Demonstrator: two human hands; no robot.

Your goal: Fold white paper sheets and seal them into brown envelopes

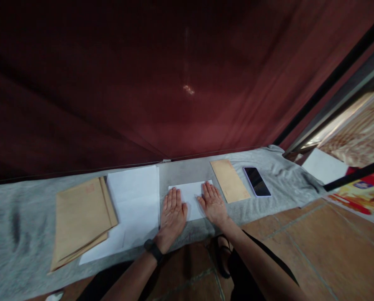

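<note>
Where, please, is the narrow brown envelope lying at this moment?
In the head view, the narrow brown envelope lies right of centre on the grey cloth, between the right hand and the phone.

Before me the grey-clothed table (283, 179) carries, left to right, brown envelopes (82, 215) overlapping white sheets (137, 196), a smaller white paper (192, 198), a lone envelope (230, 181) and a phone (257, 182).
</note>
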